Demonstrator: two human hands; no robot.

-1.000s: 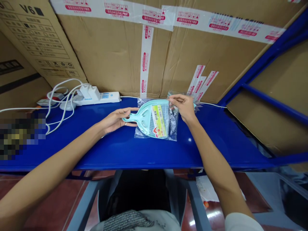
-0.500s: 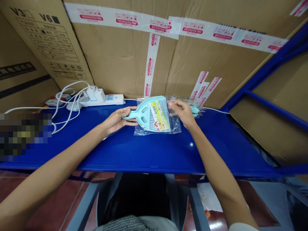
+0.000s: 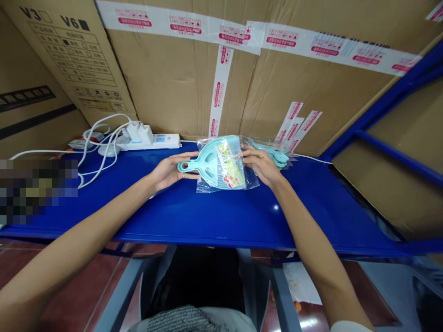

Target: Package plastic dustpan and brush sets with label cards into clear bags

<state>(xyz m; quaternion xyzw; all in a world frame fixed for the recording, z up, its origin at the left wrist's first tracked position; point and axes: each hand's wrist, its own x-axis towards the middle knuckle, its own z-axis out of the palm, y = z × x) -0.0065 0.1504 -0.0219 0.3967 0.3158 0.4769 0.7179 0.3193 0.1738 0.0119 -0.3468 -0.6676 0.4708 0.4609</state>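
Observation:
A light turquoise dustpan-and-brush set (image 3: pixel 208 169) in a clear plastic bag (image 3: pixel 251 182) lies over the table, its handle toward the left. A yellow-green label (image 3: pixel 230 167) shows through the plastic, partly over pale bristles. My left hand (image 3: pixel 169 170) holds the handle end, with fingers above and below it. At the wide right end, my right hand (image 3: pixel 261 164) grips the bag's edge, fingers reaching over the pan's rim. Just behind the right hand lie more bagged turquoise pieces (image 3: pixel 279 158), partly hidden by it.
A white power strip (image 3: pixel 166 140) with plugs and tangled white cables (image 3: pixel 104 133) sits at the back left of the blue table (image 3: pixel 214 216). Cardboard (image 3: pixel 166 83) walls the back. A blue metal frame (image 3: pixel 384 161) borders the right side.
My right hand has shifted its fingers left onto the set's wide end. The left hand's grip has loosened around the handle, showing its hanging hole. The view has shifted slightly.

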